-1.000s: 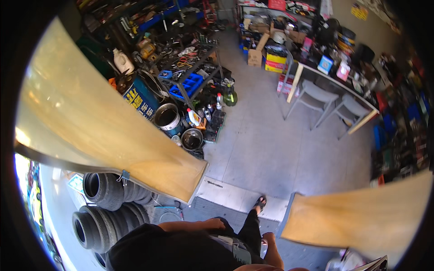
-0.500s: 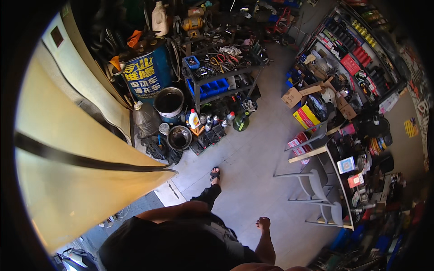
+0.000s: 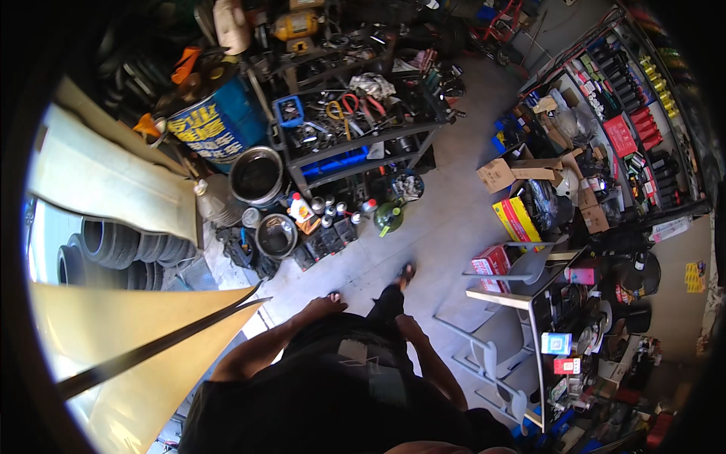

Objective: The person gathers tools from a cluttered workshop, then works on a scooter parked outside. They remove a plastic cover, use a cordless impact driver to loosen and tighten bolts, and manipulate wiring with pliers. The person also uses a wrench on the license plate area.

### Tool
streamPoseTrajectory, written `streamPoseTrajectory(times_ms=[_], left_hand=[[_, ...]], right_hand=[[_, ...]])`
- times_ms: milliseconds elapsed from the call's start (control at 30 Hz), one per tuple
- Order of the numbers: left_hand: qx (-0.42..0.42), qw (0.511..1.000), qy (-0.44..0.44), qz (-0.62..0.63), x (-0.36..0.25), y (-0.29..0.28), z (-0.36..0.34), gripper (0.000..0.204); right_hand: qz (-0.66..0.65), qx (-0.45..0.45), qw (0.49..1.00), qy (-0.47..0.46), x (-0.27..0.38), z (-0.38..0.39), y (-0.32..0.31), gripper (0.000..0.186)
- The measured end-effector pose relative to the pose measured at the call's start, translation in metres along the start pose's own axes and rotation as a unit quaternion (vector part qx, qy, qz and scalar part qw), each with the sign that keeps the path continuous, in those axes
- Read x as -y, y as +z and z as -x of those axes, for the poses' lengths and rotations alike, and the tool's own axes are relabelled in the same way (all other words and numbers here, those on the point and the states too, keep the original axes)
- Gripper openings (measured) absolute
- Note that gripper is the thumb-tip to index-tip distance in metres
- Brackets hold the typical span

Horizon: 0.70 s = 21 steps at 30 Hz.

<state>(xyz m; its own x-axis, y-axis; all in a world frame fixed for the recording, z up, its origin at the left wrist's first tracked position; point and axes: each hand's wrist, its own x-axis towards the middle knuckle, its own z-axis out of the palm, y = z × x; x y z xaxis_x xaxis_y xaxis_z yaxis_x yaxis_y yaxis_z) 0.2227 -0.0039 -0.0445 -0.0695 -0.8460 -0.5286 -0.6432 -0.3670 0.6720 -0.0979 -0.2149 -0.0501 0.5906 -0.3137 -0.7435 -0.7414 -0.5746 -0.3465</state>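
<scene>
My left hand swings beside my black-clothed body, its fingers loosely curled; I cannot make out whether anything is in it. My right hand hangs on the other side, near a grey chair, with its fingers too indistinct to read. My sandalled right foot is on the grey floor. Ahead of me are a large green bottle, a metal basin and a black bucket beside several small bottles.
A tool cart and blue drum stand ahead-left. Yellow curtain flaps and stacked tyres are at left. A cluttered desk, boxes and loaded shelving line the right, beyond the grey floor.
I have walked through the curtain opening into the room and the view has swung round. The cart and chairs are closer. Both arms have swung, and my feet have stepped.
</scene>
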Motion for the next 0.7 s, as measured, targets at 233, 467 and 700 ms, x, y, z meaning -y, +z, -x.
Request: streamPoseTrajectory(times_ms=[233,467,700], left_hand=[[-0.016,0.928,-0.248,0.277,-0.074,-0.062,-0.084,0.035],[-0.013,0.829,-0.468,0.307,-0.205,-0.116,-0.201,0.081],[-0.159,0.736,-0.513,0.412,-0.273,-0.127,-0.305,0.089]], right_hand=[[-0.128,0.072,0.989,0.035,-0.082,-0.14,-0.269,0.056],[-0.553,-0.269,0.786,0.058,-0.176,-0.419,-0.643,0.054],[-0.044,-0.211,0.976,-0.016,-0.118,-0.505,-0.794,0.074]])
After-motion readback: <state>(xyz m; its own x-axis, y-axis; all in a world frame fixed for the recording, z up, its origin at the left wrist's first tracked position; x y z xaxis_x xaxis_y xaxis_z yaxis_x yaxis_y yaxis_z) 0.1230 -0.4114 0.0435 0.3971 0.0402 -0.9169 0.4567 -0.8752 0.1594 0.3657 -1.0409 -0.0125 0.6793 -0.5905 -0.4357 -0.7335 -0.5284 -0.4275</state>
